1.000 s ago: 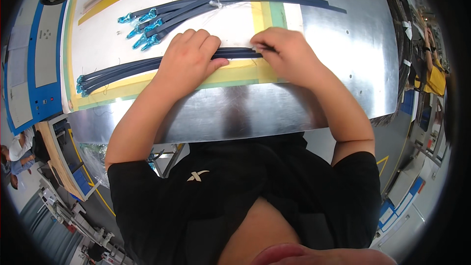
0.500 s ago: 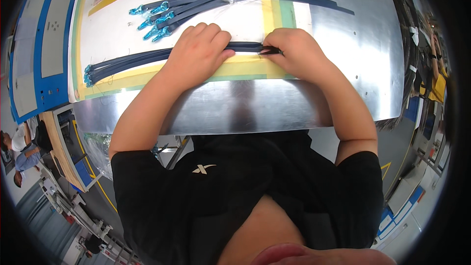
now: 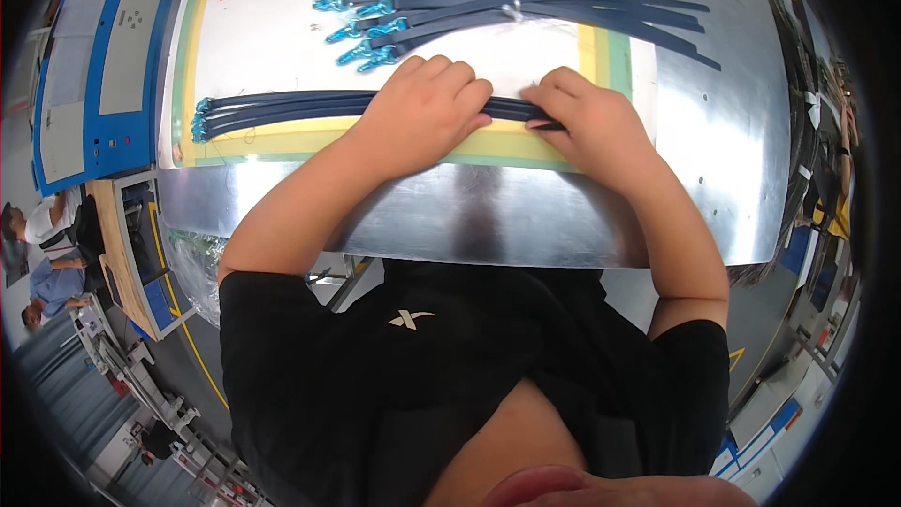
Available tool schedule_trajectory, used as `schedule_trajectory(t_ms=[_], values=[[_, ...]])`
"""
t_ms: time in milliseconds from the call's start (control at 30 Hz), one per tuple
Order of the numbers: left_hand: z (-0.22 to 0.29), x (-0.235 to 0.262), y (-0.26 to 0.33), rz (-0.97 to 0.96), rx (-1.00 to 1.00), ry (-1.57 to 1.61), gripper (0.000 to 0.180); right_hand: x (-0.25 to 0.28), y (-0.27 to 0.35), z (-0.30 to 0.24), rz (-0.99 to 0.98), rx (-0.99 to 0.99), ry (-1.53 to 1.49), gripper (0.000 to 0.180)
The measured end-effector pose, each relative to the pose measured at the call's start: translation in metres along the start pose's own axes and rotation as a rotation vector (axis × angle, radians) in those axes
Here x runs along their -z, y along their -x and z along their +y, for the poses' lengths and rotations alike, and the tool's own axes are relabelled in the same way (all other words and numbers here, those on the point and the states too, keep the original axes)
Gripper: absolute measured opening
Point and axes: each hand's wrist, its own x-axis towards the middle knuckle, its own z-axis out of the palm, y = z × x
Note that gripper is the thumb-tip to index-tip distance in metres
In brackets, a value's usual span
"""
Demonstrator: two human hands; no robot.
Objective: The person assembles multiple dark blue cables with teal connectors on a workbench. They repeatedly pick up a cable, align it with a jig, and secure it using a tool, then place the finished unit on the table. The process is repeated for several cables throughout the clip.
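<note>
A row of dark navy straps (image 3: 291, 108) lies side by side across the near part of the white work surface. Blue-wrapped ends (image 3: 200, 119) gather at the row's left. My left hand (image 3: 422, 113) is closed over the straps, palm down, its thumb along their near edge. To its right, my right hand (image 3: 591, 122) grips the same straps between thumb and fingers; their right ends are hidden under it. Beyond both hands lies a second bundle of navy straps (image 3: 450, 21), tied at its middle with a clear tie (image 3: 512, 7) and fanning out rightward.
Yellow and green tape (image 3: 488, 145) borders the white surface. A shiny metal tabletop (image 3: 723, 141) extends to the right and along the near edge. At the left stands a blue and grey machine (image 3: 117, 66). Other people (image 3: 56, 277) sit farther off at the left.
The view has shifted, so the table sits farther right in the picture. The straps now lie more spread in parallel, and my right hand's fingers have loosened slightly around them.
</note>
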Motion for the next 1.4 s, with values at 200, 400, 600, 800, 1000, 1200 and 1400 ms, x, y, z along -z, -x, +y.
schedule_trajectory(t_ms=[200, 400, 600, 800, 1000, 1200, 1400], values=[[-0.037, 0.031, 0.045, -0.037, 0.042, -0.057, 0.041, -0.003, -0.031, -0.027, -0.138, -0.104, 0.155, 0.013], [-0.080, 0.064, 0.099, -0.019, 0.091, -0.089, 0.045, 0.029, -0.046, -0.028, -0.182, -0.242, 0.061, 0.020], [-0.120, 0.091, 0.137, -0.050, 0.126, -0.075, 0.053, 0.000, -0.103, -0.025, 0.115, -0.277, 0.082, 0.052], [-0.145, 0.112, 0.168, -0.060, 0.200, -0.095, 0.064, -0.015, -0.138, -0.011, -0.049, -0.363, 0.093, 0.043], [-0.155, 0.102, 0.171, -0.107, 0.207, 0.047, 0.072, -0.032, -0.138, -0.007, -0.021, -0.397, 0.109, 0.038], [-0.117, 0.060, 0.149, -0.130, 0.186, 0.229, 0.074, -0.046, -0.139, 0.002, -0.024, -0.355, 0.177, 0.038], [-0.117, 0.066, 0.099, -0.066, 0.151, 0.216, 0.056, -0.042, -0.138, 0.009, -0.032, -0.275, 0.084, 0.035]])
